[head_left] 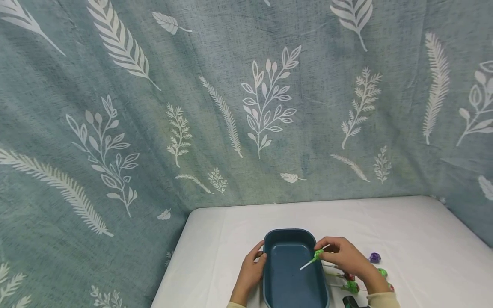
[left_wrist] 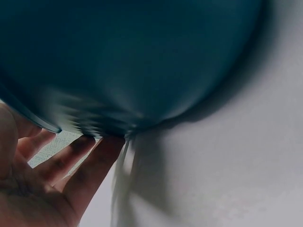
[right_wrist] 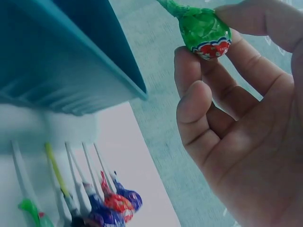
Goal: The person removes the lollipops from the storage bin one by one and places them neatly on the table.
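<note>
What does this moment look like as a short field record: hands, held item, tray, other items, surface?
left hand: left hand rests with straight fingers against the tray's left wall
right hand: right hand pinches the green lollipop by its wrapped head
held item: green lollipop, white stick slanting down over the tray
tray: blue tray, oblong, nothing lying inside
other items: more lollipops lie on the table right of the tray, purple, red and green wrappers
surface: white table
backdrop: leaf-print curtain
</note>
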### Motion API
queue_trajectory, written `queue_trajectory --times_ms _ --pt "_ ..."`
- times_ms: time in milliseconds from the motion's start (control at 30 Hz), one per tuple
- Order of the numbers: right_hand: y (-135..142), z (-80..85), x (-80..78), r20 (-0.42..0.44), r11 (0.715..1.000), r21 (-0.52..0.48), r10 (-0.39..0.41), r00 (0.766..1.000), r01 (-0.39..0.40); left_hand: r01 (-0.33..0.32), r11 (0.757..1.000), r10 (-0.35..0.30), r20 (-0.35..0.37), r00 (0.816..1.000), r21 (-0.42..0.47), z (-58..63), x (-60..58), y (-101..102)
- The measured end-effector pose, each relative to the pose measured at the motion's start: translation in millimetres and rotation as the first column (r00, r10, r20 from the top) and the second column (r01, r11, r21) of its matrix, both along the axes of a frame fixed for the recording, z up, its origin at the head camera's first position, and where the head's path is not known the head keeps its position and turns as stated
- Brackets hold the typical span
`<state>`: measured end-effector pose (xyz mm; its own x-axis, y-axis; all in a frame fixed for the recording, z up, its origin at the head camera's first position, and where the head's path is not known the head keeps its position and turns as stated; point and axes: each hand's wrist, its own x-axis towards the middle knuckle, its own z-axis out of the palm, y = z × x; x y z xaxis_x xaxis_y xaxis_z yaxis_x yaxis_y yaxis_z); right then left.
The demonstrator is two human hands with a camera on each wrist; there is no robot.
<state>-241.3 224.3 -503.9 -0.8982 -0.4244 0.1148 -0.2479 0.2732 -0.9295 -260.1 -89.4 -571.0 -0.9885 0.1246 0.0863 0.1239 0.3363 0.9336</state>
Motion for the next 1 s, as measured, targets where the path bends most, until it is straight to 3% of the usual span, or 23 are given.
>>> queue_trajectory --times_ms 333,667,733,933,1000 --pt "25 -1.8 18.6 0.038 0.993 -0.007 -0.120 0.992 0.120 -0.005 1.000 0.005 0.000 1.000 -0.010 -1.8 -0.4 1" --pt "55 -13.3 38.0 0.105 0.967 0.050 -0.252 0.962 0.248 -0.010 1.000 0.010 0.009 1.000 0.003 -3.4 -0.2 0" --pt "61 -14.8 42.5 0.127 0.957 0.072 -0.290 0.949 0.283 -0.010 1.000 0.010 0.011 1.000 0.006 -2.8 0.1 0" --pt "75 -17.7 54.8 0.185 0.892 0.175 -0.445 0.876 0.416 -0.009 1.000 0.009 0.016 1.000 0.022 -1.2 0.4 0" --pt "79 -19.3 58.3 0.183 0.878 0.210 -0.468 0.865 0.430 -0.007 1.000 0.007 0.013 1.000 0.027 -1.0 0.5 0"
